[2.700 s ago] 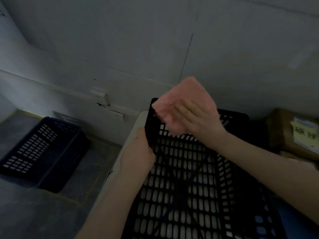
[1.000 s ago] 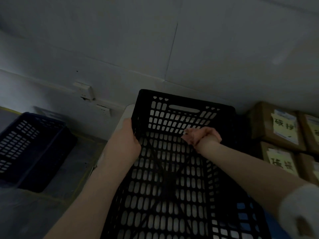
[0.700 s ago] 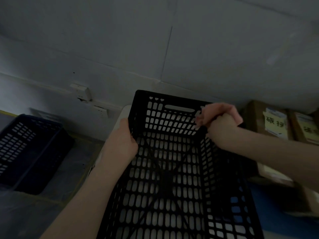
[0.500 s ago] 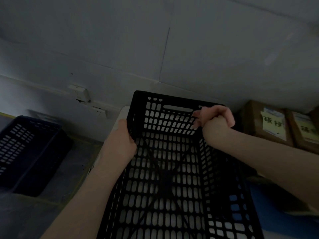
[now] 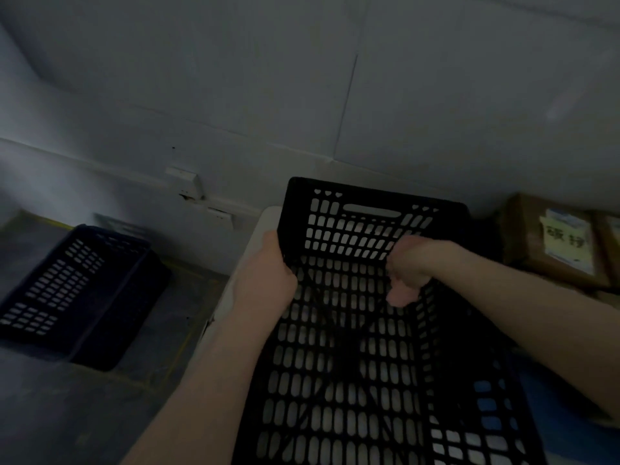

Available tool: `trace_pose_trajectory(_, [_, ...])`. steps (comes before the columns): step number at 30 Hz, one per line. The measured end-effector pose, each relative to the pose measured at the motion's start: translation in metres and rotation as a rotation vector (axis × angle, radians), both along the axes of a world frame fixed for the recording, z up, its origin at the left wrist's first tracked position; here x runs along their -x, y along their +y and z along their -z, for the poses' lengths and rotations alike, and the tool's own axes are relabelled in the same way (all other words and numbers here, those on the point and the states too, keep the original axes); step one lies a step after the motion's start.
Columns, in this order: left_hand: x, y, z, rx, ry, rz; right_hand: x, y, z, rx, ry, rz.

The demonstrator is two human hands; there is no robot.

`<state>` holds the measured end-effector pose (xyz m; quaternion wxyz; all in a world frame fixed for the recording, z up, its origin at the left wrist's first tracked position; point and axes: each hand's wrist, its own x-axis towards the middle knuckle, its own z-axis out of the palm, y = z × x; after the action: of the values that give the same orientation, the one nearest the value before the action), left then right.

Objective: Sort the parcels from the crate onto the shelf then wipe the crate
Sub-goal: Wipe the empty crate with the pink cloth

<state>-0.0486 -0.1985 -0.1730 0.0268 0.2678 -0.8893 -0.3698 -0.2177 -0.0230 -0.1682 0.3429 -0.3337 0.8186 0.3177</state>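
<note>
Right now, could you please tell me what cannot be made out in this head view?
Head view throughout:
- cloth: mostly hidden inside the right hand; only a corner shows.
- box label: writing too blurred and dim to read.
- crate: near end cut off by the bottom edge.
- blue basket: left corner cut off by the left edge.

The left hand (image 5: 265, 280) grips the black crate (image 5: 352, 380) rim; the right hand (image 5: 416, 260) presses a pink cloth (image 5: 399, 297) inside it
</note>
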Motion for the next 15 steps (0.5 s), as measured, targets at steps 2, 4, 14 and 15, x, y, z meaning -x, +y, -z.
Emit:
trace_pose_trajectory(2, [0.001, 0.001, 0.0, 0.017, -0.013, 0.002, -0.016, -0.011, -0.053, 0.103, -0.026, 0.134])
trace_pose_trajectory(4, [0.001, 0.001, 0.001, 0.024, -0.024, -0.01, -0.027, -0.018, -0.105, 0.337, -0.039, 0.172])
trace_pose_trajectory(14, [0.002, 0.0, 0.007, 0.046, 0.001, -0.011, -0.039, -0.072, -0.102, 1.855, 0.447, 0.656])
trace_pose_trajectory(15, [0.002, 0.0, 0.007, 0.047, -0.003, -0.014, -0.042, -0.081, -0.085, 1.9, 0.508, 0.581])
